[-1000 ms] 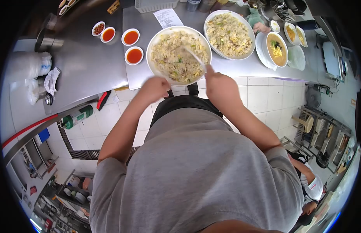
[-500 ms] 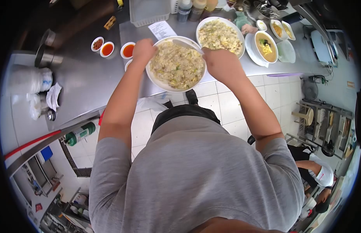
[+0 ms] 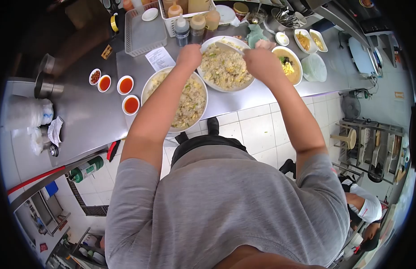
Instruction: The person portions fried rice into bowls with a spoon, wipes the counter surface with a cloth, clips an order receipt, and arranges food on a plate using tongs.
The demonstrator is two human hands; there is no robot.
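Observation:
My left hand (image 3: pixel 190 57) is closed at the left rim of a white oval plate (image 3: pixel 238 89) heaped with fried rice (image 3: pixel 223 67). In my right hand (image 3: pixel 260 63) is a metal spoon (image 3: pixel 229 47), its bowl over the far side of that rice. A second white plate (image 3: pixel 206 105) of fried rice lies nearer my body, partly hidden under my left forearm. Beside my right hand stands a bowl of soup (image 3: pixel 294 71) with yellow egg-like pieces, partly covered by my wrist.
Red sauce dishes (image 3: pixel 131 105) sit left of the plates, near a printed slip (image 3: pixel 159 59). Squeeze bottles (image 3: pixel 182 31) and a plastic basket (image 3: pixel 146 33) stand at the back. Small food dishes (image 3: pixel 305 41) are at right. Another person (image 3: pixel 367 204) is behind me at right.
My left hand has left the nearer plate and gone to the farther one. My right hand has carried the spoon over to that farther plate. The view has shifted right.

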